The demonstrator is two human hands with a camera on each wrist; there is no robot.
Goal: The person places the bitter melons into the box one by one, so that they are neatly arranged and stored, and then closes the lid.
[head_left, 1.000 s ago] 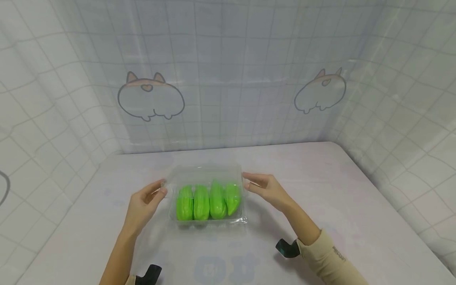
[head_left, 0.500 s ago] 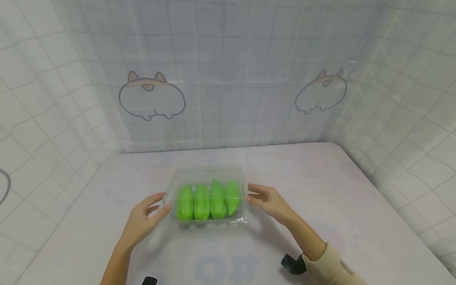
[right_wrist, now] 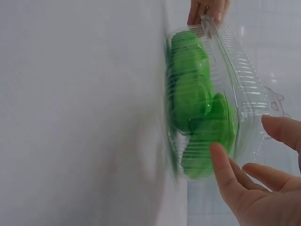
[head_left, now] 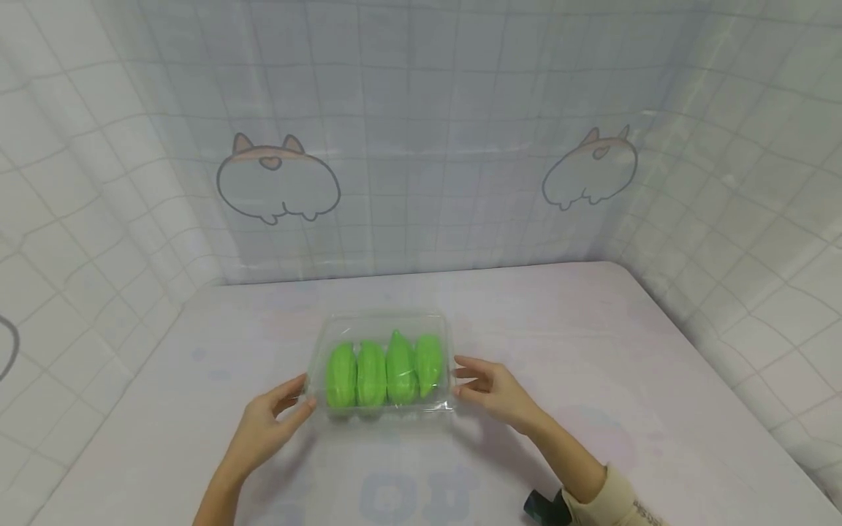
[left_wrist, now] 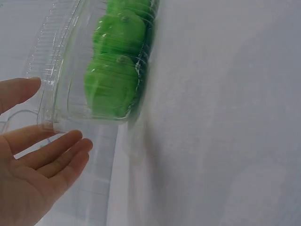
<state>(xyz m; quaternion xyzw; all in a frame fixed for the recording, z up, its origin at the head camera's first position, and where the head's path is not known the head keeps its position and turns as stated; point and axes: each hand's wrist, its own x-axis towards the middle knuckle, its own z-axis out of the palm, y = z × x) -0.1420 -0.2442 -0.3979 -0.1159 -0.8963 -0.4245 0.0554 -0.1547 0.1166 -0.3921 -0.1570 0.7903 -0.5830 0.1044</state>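
Note:
A clear plastic clamshell box point(head_left: 381, 321) sits on the table, its lid down over the base. Inside lie several glossy green elongated vegetable shapes point(head_left: 371, 374), side by side. My left hand point(head_left: 266, 427) is at the box's left side, thumb by the front corner. In the left wrist view its thumb and forefinger are spread at the clear rim point(left_wrist: 49, 110), other fingers extended. My right hand point(head_left: 496, 391) is at the right side, fingertips right at the edge. The right wrist view shows its fingers point(right_wrist: 225, 174) fairly straight beside the ribbed wall, thumb apart.
The box stands on a pale printed tablecloth point(head_left: 566, 329). A grid-patterned curtain point(head_left: 427, 146) with cartoon animal outlines hangs behind the table, and similar sheets enclose both sides. A dark wrist mount point(head_left: 548, 507) sticks out by the right sleeve point(head_left: 612, 500).
Both hands have slid toward me along the box's sides, from near its back corners to its front half. The lid, raised at first, has come down over the green shapes.

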